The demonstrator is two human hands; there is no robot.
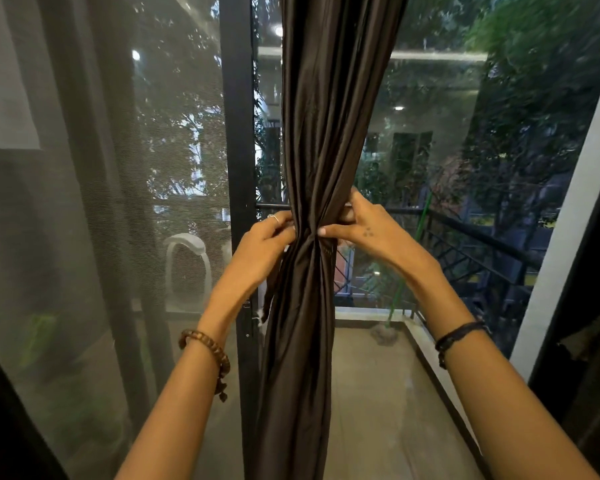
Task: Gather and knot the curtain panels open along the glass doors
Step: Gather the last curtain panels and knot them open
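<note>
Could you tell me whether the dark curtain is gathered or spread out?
Gathered: the dark curtain is bunched into one narrow column, cinched where both hands pinch it.

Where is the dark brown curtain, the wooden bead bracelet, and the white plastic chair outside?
Dark brown gathered curtain (317,140): head view, on the bunched folds above the hands.
Brown wooden bead bracelet (207,344): head view, on the beads across the left wrist.
White plastic chair (187,242): head view, on its curved back, behind the mesh.

Both hands raised (fingers pinching).
</note>
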